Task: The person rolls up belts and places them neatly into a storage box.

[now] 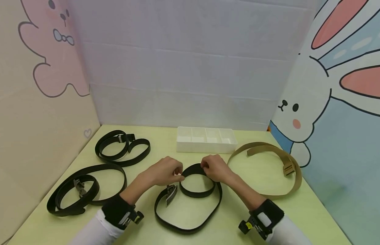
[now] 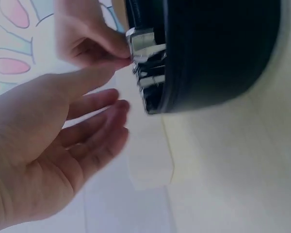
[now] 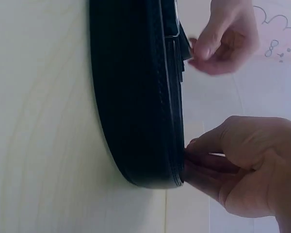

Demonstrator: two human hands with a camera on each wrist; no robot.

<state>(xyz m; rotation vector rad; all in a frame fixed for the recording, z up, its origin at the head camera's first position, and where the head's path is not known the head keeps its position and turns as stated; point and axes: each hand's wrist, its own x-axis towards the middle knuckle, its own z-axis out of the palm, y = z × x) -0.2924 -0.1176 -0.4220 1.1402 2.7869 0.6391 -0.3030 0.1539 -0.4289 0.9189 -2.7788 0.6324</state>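
Note:
A black belt [image 1: 190, 231] with a metal buckle [image 1: 171, 194] stands on edge at the middle of the table, its far part curled into a smaller loop. My right hand [image 1: 217, 167] pinches the top edge of that loop at the far right. In the right wrist view, the right hand [image 3: 252, 165] has its fingertips at the belt [image 3: 131, 97]. At the loop's left side is my left hand [image 1: 167, 171], thumb and fingers apart. Relaxed fingers of the left hand [image 2: 63, 141] show beside the buckle [image 2: 145, 48] in the left wrist view, gripping nothing visible.
Two more coiled black belts lie at the left, one farther back [image 1: 138, 158] and one nearer [image 1: 67, 209]. A tan webbing belt [image 1: 297, 177] is looped at the right. Behind stands a white divided tray [image 1: 205, 147], before the back wall [image 1: 190, 75].

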